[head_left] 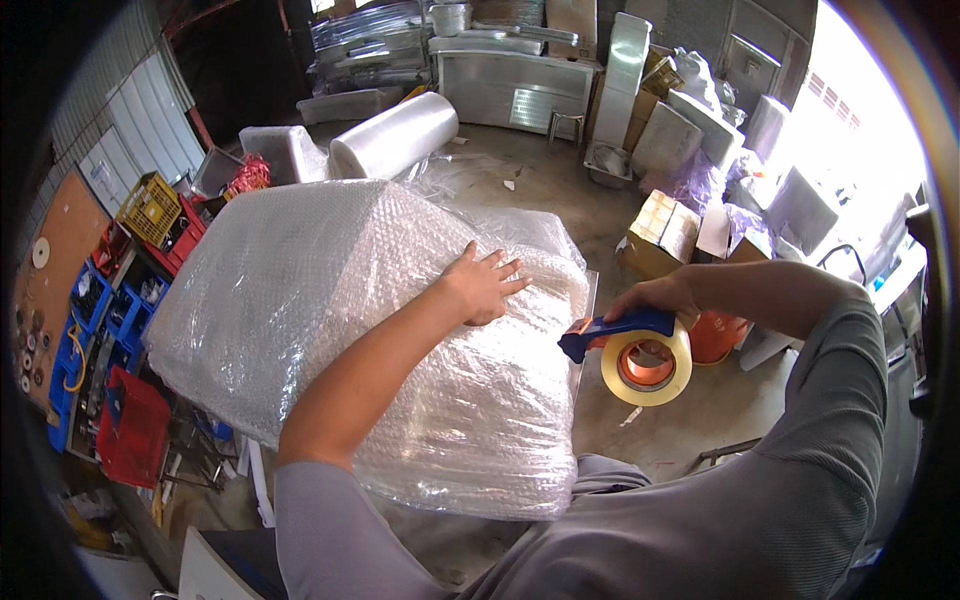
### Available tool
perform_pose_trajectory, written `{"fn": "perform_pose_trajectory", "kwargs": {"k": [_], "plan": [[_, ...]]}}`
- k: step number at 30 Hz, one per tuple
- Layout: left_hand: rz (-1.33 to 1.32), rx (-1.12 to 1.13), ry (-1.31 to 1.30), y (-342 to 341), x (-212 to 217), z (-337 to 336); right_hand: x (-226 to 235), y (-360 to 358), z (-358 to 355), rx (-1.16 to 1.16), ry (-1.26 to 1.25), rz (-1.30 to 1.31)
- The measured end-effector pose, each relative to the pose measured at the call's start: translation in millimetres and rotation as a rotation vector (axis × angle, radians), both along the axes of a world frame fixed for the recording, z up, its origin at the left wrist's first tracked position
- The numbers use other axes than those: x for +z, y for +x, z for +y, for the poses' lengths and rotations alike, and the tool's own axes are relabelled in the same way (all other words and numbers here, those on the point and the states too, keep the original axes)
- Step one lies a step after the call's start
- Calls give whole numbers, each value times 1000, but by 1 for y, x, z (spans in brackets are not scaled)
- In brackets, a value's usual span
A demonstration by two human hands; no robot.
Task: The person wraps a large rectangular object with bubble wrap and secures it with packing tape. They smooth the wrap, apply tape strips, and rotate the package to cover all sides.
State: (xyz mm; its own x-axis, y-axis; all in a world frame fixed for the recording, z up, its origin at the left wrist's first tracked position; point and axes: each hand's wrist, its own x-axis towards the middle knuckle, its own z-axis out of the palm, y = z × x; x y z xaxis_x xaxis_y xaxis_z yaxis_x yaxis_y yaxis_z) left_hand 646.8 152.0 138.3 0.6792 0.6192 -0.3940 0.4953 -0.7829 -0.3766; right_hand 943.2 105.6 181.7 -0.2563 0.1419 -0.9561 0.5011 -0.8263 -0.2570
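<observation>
A large boxy bundle (300, 260) wrapped in clear bubble wrap stands in front of me. My left hand (482, 287) lies flat on its top near the right side, fingers spread. Just off the bundle's right edge, my right hand (655, 297) grips a blue tape dispenser (640, 322). A wide roll of yellowish tape (677, 375) with an orange hub sits on the dispenser, its head pointing left toward the wrap. Whether tape runs from it onto the wrap I cannot make out. What the wrap covers is hidden.
Behind the bundle lies a big bubble wrap roll (400, 135). Cardboard boxes (660, 235) and an orange-red bucket (715, 335) stand at the right. On the left are blue bins (125, 320), a red crate (133, 428) and a yellow crate (150, 208). Wrapped metal furniture (515, 85) lines the back.
</observation>
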Motion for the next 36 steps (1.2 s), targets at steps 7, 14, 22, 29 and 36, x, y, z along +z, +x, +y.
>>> {"fn": "perform_pose_trajectory", "kwargs": {"k": [7, 14, 22, 29, 36], "plan": [[108, -70, 24, -5, 1, -3, -8, -73, 56, 658, -78, -217], [28, 11, -46, -6, -14, -18, -20, -78, 4, 1212, -9, -125], [5, -58, -189, 16, -15, -73, -81, 109, -85, 720, 388, -171], [-207, 18, -256, 0, -5, -122, -221, 254, -166, -229, 158, -267], [-474, 816, -417, 81, 45, -68, -307, 349, -116, -179, 152, -335]]}}
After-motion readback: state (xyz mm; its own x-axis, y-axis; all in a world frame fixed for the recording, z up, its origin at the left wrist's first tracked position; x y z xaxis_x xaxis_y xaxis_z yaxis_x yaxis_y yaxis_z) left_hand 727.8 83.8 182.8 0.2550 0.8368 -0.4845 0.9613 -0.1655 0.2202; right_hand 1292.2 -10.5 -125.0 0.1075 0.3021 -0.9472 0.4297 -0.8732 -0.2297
